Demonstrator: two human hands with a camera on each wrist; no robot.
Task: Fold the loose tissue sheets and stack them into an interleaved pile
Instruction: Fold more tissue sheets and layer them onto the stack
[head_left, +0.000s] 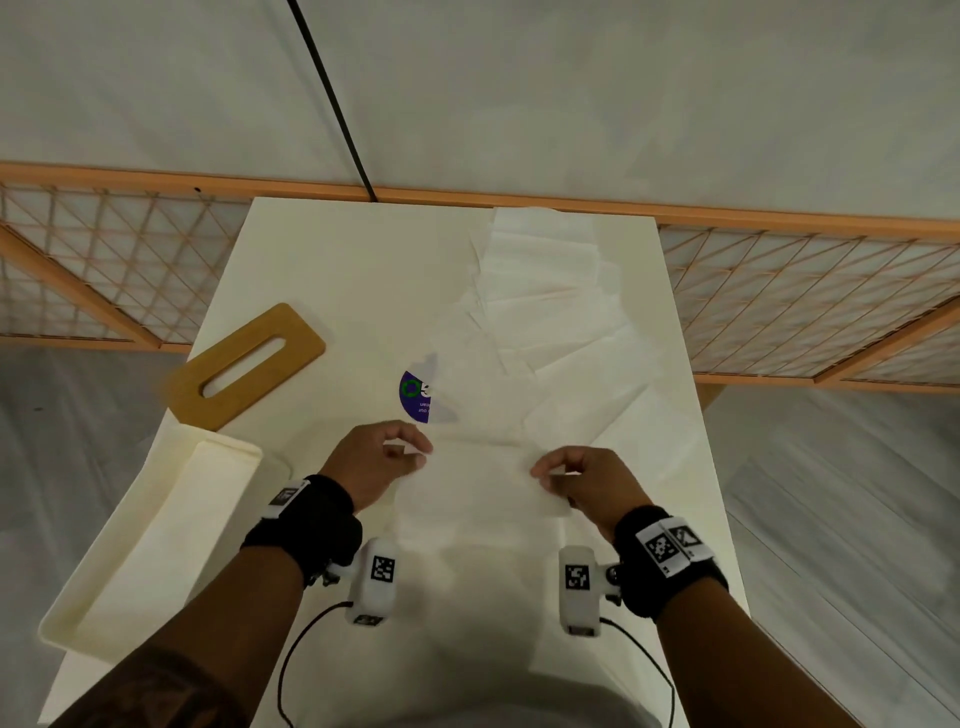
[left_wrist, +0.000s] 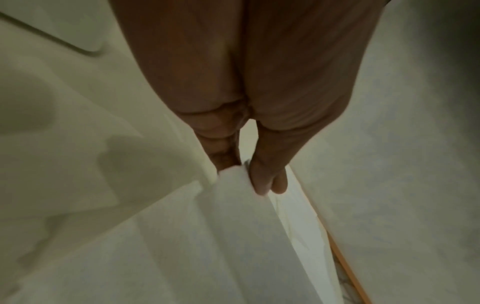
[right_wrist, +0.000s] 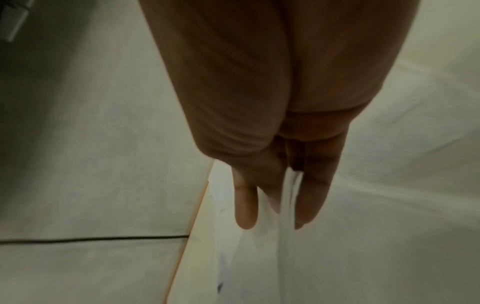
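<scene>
**Tissue sheet pinched at both ends, near table edge**

Tissue sheet (head_left: 480, 486) lies across the white table (head_left: 322, 291), held between both hands. Left hand (head_left: 376, 460) pinches its left edge with thumb and fingers (left_wrist: 262, 181); right hand (head_left: 584, 483) pinches the right edge. Loose tissue sheets (head_left: 545, 312) sprawl overlapping toward the far edge. Wooden slotted lid (head_left: 249, 364) and white tray (head_left: 156, 551) sit to the left. Purple sticker (head_left: 413, 397) is partly covered.

Two hands are showing: left hand (head_left: 382, 457), right hand (head_left: 584, 480). One lid (head_left: 247, 358), one tray (head_left: 150, 540) and one sticker (head_left: 415, 396) are lying on one surface (head_left: 322, 270). Overlapping tissue sheets (head_left: 545, 312) are resisting an exact count.
</scene>
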